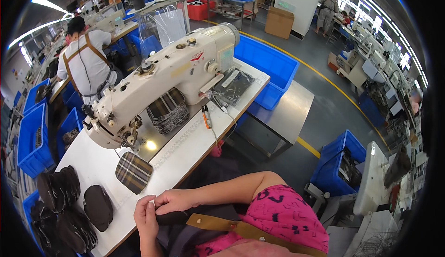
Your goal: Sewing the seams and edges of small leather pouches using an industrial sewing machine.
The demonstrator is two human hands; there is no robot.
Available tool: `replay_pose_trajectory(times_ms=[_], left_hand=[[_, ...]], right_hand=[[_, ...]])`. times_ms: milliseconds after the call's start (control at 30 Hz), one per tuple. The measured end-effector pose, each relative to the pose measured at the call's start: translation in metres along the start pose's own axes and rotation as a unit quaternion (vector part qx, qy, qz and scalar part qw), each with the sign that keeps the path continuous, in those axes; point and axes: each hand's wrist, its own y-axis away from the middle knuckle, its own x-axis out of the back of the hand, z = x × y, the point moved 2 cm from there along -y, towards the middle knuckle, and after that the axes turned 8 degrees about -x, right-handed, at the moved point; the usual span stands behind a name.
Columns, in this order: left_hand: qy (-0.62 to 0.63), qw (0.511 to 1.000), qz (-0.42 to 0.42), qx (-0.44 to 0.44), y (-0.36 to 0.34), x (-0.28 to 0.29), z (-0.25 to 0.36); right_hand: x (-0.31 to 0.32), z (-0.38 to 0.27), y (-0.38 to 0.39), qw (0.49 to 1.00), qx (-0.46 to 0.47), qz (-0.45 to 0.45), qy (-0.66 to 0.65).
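My left hand [146,215] and my right hand [172,200] are together at the table's front edge, both closed on a dark fabric piece [169,218], partly hidden by my fingers. Just above them a plaid fabric piece [133,172] lies on the white tabletop [83,162], beside the needle area of a cream sewing machine [162,78]. A stack of plaid pieces [167,113] sits behind the needle. Several piles of dark padded pieces [60,187] lie at the left, with one dark piece [97,208] apart. Orange-handled snips [206,118] rest near the machine bed.
Blue crates stand beyond the table [264,67], on the left [32,141] and at the right [336,164]. A steel side table [292,113] is beside the sewing table. A co-worker in a white top [83,64] sits at the upper left; other people are farther back.
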Motion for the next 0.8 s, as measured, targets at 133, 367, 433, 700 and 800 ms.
replay_pose_trajectory(times_ms=[133,367,433,700,800], left_hand=[[0.115,0.984,0.132,-0.036,0.007,0.027,-0.014],[0.121,0.991,0.061,0.006,0.008,0.043,-0.006],[-0.022,0.999,-0.035,0.024,0.008,0.043,-0.001],[-0.152,0.985,-0.074,0.021,0.013,0.005,0.005],[-0.067,0.993,0.087,-0.042,0.012,0.014,0.003]], right_hand=[[0.01,-0.004,0.013,0.999,-0.021,0.0,0.027],[0.008,0.017,0.018,0.998,0.003,-0.053,0.024],[0.009,0.013,0.019,0.999,-0.01,-0.035,0.041],[0.0,0.015,0.004,0.976,0.069,-0.009,0.205],[0.0,0.022,0.004,0.967,0.098,0.025,0.235]])
